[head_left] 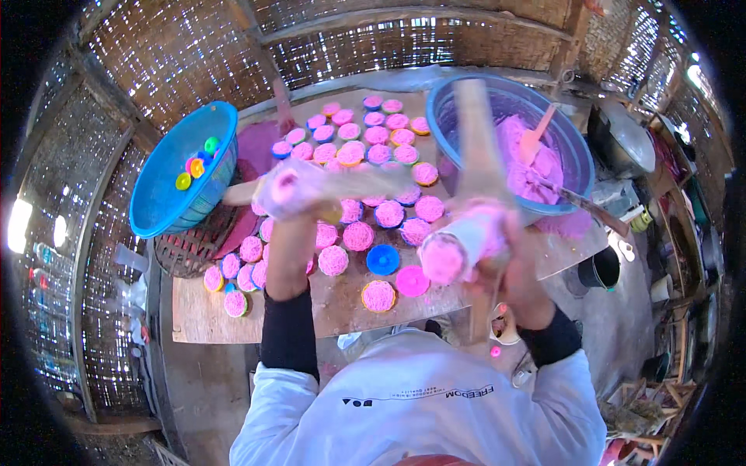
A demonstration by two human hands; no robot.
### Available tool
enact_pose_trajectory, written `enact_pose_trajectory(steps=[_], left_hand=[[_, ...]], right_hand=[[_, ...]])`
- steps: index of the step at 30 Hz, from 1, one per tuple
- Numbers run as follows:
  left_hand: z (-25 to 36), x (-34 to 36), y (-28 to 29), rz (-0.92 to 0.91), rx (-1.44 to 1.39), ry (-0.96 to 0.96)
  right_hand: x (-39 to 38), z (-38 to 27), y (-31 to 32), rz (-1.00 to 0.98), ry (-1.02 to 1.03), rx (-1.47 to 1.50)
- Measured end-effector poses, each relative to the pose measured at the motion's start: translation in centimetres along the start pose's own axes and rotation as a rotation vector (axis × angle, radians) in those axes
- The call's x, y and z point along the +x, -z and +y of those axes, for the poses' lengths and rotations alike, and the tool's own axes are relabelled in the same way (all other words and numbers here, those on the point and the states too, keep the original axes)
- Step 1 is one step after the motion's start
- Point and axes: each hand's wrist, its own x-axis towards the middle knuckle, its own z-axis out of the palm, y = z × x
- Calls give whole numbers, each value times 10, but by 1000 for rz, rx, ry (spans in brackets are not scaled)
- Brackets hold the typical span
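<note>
My left hand (pixel 299 221) is closed around a blurred wooden-handled tool (pixel 365 182) with a pale, pink-smeared round end (pixel 284 186), raised over the board. My right hand (pixel 505 272) grips a white cylinder (pixel 458 245) packed with pink paste, with a blurred wooden piece behind it. Beneath and around both hands, several small coloured cups (pixel 359 236) topped with shredded pink paste cover the wooden board (pixel 198 314). A blue moulded cup (pixel 383 259) and a pink one (pixel 413 280) sit near the front edge.
A blue basket (pixel 163 206) with small coloured pieces stands at the left on a dark grate (pixel 183 252). A blue tub (pixel 567 171) at the back right holds pink paste and utensils. Pots and a black bucket (pixel 598 268) are at the right. Woven walls surround the work area.
</note>
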Motion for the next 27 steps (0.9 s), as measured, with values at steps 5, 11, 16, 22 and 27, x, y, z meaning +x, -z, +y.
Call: enact_pose_trajectory(steps=[5,11,16,22,27], left_hand=[[1,-37,-31,-277,1095,-586],[19,-51,-36,-314,1303,-587],[28,-61,-40,-392,1209,-421],[21,-71,-48,-437,1068,-337],[-17,-114,-28,-531,1002,-31]], right_hand=[[7,-5,28,-91,93,-341],[5,0,23,-218,620,-939],[2,-15,11,-399,650,-1085],[-7,-4,4,-451,644,-1267],[-24,20,-4,-502,411,-1089]])
